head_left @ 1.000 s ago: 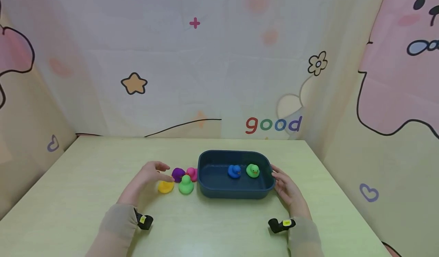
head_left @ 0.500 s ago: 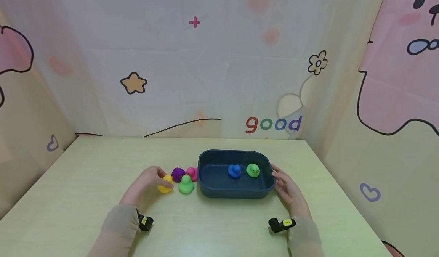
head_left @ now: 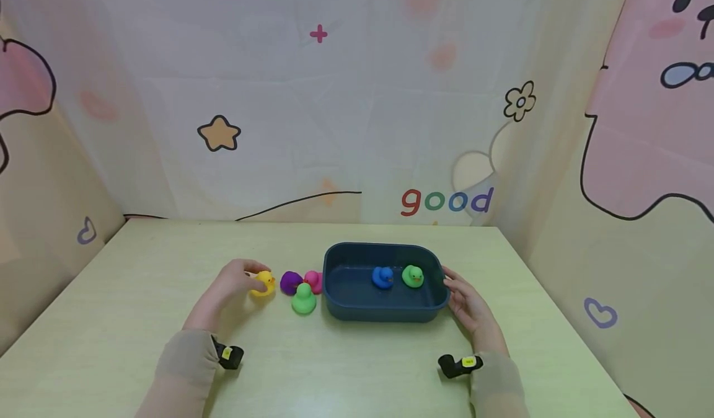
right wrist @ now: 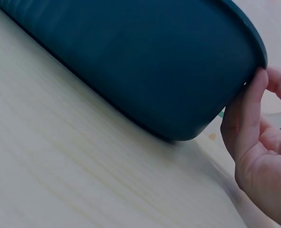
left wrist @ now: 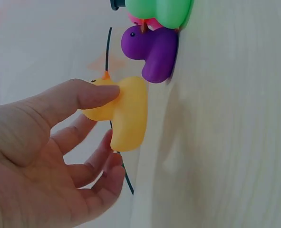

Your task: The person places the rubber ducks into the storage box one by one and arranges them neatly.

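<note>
My left hand [head_left: 227,280] pinches a yellow rubber duck [head_left: 266,283] between thumb and fingers, held just above the table. Its shadow shows on the wood in the left wrist view, where the duck [left wrist: 130,114] is seen from the side. To its right sit a purple duck [head_left: 290,283], a pink duck [head_left: 313,281] and a light green duck [head_left: 304,300], close together. My right hand [head_left: 473,311] rests its fingertips against the right end of a dark blue bin [head_left: 385,314], near the rim. Inside the bin are a blue duck [head_left: 382,278] and a green duck [head_left: 413,276].
The pale wooden table [head_left: 346,368] runs back to a printed cloth wall [head_left: 268,83]. Cloth panels also rise on the left and right. The pink and green ducks sit close to the bin's left end.
My left hand has closed its fingers on the yellow duck, lifted it and drawn it slightly away from the other ducks. The right hand and the bin have stayed in place.
</note>
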Motion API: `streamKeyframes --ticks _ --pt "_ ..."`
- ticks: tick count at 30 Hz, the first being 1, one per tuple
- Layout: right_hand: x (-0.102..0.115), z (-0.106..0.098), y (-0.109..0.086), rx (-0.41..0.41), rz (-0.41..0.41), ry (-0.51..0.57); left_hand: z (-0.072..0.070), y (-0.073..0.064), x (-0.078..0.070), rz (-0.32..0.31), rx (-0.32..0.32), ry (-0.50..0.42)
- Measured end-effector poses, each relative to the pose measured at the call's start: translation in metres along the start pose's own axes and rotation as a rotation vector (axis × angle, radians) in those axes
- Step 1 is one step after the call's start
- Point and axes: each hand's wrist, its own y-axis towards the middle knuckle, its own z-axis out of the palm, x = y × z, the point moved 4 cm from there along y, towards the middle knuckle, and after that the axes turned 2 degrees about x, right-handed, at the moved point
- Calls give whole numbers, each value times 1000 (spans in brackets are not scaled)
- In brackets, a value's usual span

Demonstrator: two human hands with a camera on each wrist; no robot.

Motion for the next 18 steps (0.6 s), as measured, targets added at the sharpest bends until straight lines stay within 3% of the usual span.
streamKeyframes --ticks 5,18 --pt "-2 -2 1 3 -8 -7 0 0 0 59 -11 -4" --pt "0 0 -1 5 -10 -1 8 6 9 24 53 26"
